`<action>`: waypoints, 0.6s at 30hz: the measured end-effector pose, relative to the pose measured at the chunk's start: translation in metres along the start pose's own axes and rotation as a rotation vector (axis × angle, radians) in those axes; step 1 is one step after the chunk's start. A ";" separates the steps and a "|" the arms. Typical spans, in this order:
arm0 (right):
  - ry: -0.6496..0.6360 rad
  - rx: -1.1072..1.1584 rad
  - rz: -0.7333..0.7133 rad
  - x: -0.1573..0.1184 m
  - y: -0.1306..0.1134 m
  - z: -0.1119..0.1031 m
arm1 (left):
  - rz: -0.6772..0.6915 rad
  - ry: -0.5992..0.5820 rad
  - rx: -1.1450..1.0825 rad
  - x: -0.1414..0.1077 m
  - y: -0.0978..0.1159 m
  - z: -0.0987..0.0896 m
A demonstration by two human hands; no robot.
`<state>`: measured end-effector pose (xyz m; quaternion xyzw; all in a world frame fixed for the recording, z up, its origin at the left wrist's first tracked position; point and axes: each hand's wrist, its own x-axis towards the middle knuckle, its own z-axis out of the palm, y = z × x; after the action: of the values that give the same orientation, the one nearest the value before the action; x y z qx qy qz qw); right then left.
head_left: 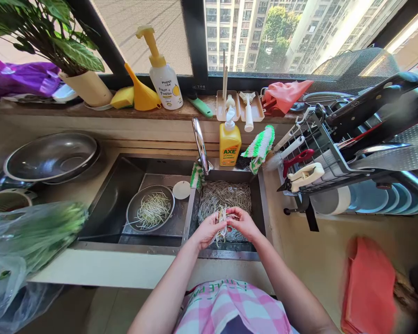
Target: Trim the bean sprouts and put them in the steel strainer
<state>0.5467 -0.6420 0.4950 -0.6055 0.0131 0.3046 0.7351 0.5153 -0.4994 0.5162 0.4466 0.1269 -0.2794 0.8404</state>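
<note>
Thin pale sprouts (222,232) are bunched between my two hands, above the right sink basin (261,208). My left hand (209,229) is closed around the bunch from the left. The fingers of my right hand (243,222) pinch at the same bunch from the right. Below and behind them, a mass of sprouts (226,192) lies in water in the basin. In the left basin (106,204), a round metal bowl (129,211) holds a pile of whitish sprouts (153,209), with a small white round dish (181,190) beside it.
A faucet (200,144) and a yellow AXE bottle (230,144) stand behind the basins. At right is a dish rack (334,139) with knives and plates. Pans (52,157) and bagged greens (52,232) are at left. A red bag (369,287) lies at lower right.
</note>
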 end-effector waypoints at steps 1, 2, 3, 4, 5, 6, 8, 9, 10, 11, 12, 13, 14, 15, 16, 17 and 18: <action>0.037 -0.026 -0.026 0.000 0.000 0.001 | 0.016 -0.007 0.010 0.001 -0.001 0.000; 0.062 -0.052 -0.047 0.000 0.000 0.001 | 0.028 -0.010 0.023 0.001 -0.002 0.000; 0.072 -0.072 -0.060 -0.001 -0.001 0.000 | 0.035 -0.009 0.040 0.001 -0.002 0.000; 0.067 -0.079 -0.066 -0.002 -0.002 -0.001 | 0.036 -0.004 0.057 0.001 -0.002 0.000; 0.057 -0.073 -0.063 -0.003 -0.004 -0.002 | 0.033 0.003 0.068 0.001 -0.002 0.000; 0.047 -0.060 -0.053 -0.005 -0.005 -0.004 | 0.028 0.011 0.068 0.000 -0.001 0.000; 0.050 -0.036 -0.027 -0.008 -0.009 -0.007 | 0.010 0.026 0.029 -0.001 0.000 0.000; 0.064 -0.031 -0.016 -0.009 -0.010 -0.009 | -0.001 0.037 -0.002 -0.001 0.001 0.000; 0.080 -0.032 -0.006 -0.010 -0.010 -0.010 | -0.009 0.048 -0.030 -0.001 0.001 0.000; 0.096 -0.037 0.000 -0.011 -0.009 -0.011 | -0.012 0.062 -0.049 -0.001 0.001 0.000; 0.109 -0.043 0.002 -0.012 -0.009 -0.012 | -0.013 0.078 -0.061 0.000 0.000 -0.001; 0.122 -0.048 0.000 -0.012 -0.007 -0.012 | -0.015 0.096 -0.066 0.001 -0.001 -0.001; 0.130 -0.050 0.000 -0.012 -0.006 -0.013 | -0.015 0.115 -0.068 0.002 -0.002 -0.001; 0.137 -0.049 0.001 -0.012 -0.004 -0.012 | -0.019 0.133 -0.073 0.003 -0.002 -0.001; 0.141 -0.044 0.008 -0.013 -0.003 -0.012 | -0.024 0.152 -0.087 0.004 -0.002 -0.002; 0.144 -0.035 0.018 -0.013 -0.002 -0.011 | -0.031 0.171 -0.112 0.004 -0.001 -0.002; 0.146 -0.021 0.031 -0.014 -0.001 -0.011 | -0.038 0.187 -0.150 0.004 0.000 -0.003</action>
<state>0.5401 -0.6579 0.4985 -0.6336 0.0731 0.2712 0.7209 0.5191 -0.4979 0.5126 0.4043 0.2338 -0.2421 0.8504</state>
